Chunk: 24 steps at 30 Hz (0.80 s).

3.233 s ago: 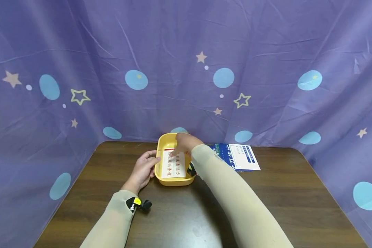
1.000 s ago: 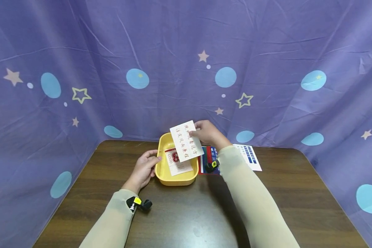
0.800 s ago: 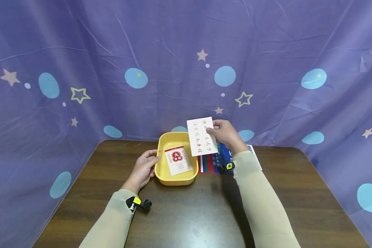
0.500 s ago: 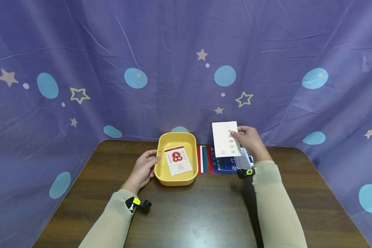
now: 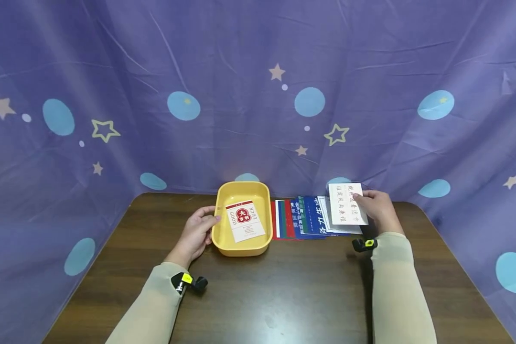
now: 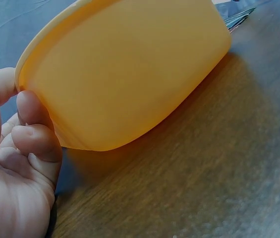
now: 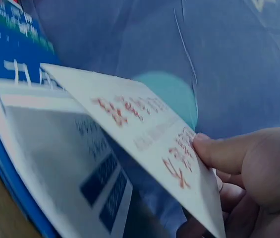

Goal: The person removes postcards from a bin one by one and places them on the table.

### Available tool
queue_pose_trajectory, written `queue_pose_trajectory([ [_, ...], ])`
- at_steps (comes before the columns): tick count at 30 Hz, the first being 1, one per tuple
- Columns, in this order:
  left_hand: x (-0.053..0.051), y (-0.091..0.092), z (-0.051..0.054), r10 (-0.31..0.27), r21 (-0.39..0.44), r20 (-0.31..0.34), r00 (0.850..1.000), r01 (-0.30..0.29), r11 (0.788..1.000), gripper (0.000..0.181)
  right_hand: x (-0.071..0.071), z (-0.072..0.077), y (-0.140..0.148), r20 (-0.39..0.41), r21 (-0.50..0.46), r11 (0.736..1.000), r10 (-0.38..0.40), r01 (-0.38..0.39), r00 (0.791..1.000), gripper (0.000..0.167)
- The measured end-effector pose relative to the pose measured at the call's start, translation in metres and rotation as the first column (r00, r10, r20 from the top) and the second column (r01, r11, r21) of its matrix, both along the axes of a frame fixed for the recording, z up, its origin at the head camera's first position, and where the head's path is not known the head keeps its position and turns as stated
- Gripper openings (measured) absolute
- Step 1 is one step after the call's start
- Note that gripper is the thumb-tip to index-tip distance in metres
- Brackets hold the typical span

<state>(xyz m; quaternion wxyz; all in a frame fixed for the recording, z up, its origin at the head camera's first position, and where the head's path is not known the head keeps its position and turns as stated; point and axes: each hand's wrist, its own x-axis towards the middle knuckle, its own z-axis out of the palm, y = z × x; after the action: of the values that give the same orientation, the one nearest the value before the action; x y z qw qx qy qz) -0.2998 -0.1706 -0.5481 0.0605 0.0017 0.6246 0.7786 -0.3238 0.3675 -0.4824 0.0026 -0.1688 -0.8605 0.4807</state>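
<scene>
My left hand (image 5: 194, 235) pinches the left rim of a yellow plastic tray (image 5: 241, 248), thumb over the edge and fingers against the outer wall in the left wrist view. Inside the tray lies a white card with a red emblem (image 5: 246, 224). A white card with red handwritten-style characters (image 5: 345, 210) is pinched between thumb and fingers of my right hand (image 5: 380, 208). It is tilted above the right end of a row of overlapping cards (image 5: 305, 224), over a white card with blue blocks (image 7: 55, 148), and a gap shows between the two in the right wrist view.
The cards in the row, red, green, blue and white, fan out rightward from beside the tray on the brown wooden table (image 5: 262, 296). A purple curtain with stars and dots (image 5: 241, 143) hangs right behind the table's back edge.
My right hand has lifted the lettered card out of the tray, uncovering the red-emblem card, and carried it right and down over the row's end. The left hand keeps its hold.
</scene>
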Motion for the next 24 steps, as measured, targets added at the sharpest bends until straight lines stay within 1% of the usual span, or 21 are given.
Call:
queue_pose_trajectory([
  [3, -0.001, 0.001, 0.0, -0.003, 0.005, -0.009, 1.0, 0.003, 1.0, 0.05, 0.002, -0.008, 0.012, 0.021, 0.012, 1.0, -0.013, 0.012, 1.0, 0.063],
  [6, -0.001, 0.001, 0.0, -0.004, 0.002, -0.01, 1.0, 0.004, 1.0, 0.048, 0.002, -0.015, 0.019, 0.043, 0.034, 0.999, -0.005, 0.004, 0.999, 0.063],
  [12, -0.001, 0.001, 0.0, 0.0, 0.002, -0.005, 1.0, 0.0, 1.0, 0.046, -0.001, -0.025, 0.021, 0.071, 0.103, 0.994, 0.025, -0.032, 0.997, 0.062],
  [15, 0.0, 0.001, 0.0, 0.0, 0.005, -0.003, 1.0, 0.0, 1.0, 0.046, -0.002, -0.027, 0.019, 0.09, 0.133, 0.991, 0.017, -0.029, 0.996, 0.06],
  [17, 0.0, 0.002, 0.0, -0.002, 0.009, -0.004, 1.0, 0.002, 1.0, 0.046, -0.002, -0.028, 0.018, 0.097, 0.132, 0.991, 0.009, -0.022, 0.995, 0.061],
  [21, 0.001, 0.001, 0.001, -0.009, 0.009, -0.011, 1.0, 0.009, 1.0, 0.047, -0.002, -0.027, 0.016, 0.109, 0.126, 0.992, 0.0, -0.013, 0.994, 0.067],
  [24, 0.001, 0.001, 0.001, -0.01, 0.011, -0.015, 1.0, 0.01, 1.0, 0.048, -0.002, -0.027, 0.015, 0.114, 0.16, 0.986, 0.038, -0.057, 0.993, 0.075],
])
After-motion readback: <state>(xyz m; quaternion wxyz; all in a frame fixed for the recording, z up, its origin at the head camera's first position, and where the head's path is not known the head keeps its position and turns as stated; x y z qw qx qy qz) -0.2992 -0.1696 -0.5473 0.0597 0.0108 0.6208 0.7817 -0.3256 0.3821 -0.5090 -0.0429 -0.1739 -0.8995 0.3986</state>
